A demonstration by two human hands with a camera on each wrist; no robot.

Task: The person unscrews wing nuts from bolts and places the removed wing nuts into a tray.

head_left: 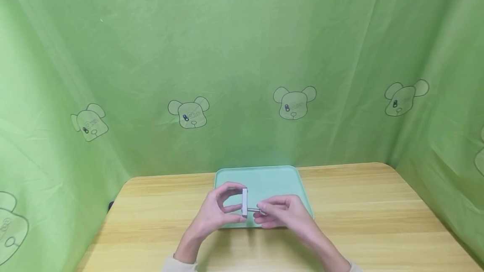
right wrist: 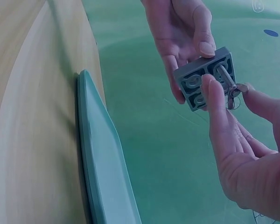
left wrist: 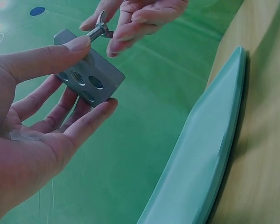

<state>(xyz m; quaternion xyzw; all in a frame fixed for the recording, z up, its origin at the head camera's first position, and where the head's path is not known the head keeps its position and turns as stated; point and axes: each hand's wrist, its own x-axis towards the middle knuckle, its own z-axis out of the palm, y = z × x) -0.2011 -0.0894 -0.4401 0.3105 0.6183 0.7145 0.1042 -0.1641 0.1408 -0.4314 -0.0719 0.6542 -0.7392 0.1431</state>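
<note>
My left hand (head_left: 213,213) grips a grey block (head_left: 244,203) by its edges, above the near part of the tray. Round holes run through the block, and threads line one of them in the left wrist view. A wing bolt (right wrist: 227,80) stands out of a corner hole in the recessed face, its threaded shank partly showing. My right hand (head_left: 289,213) pinches the bolt at its winged head, thumb against a wing. In the right wrist view the index fingertip (right wrist: 208,80) lies beside the shank, close to the block.
Beneath the hands a mint-green tray (head_left: 264,177) lies on the wooden table (head_left: 363,205), near its far edge. Green cloth (head_left: 242,53) with bear-head drawings hangs behind the table and along both sides.
</note>
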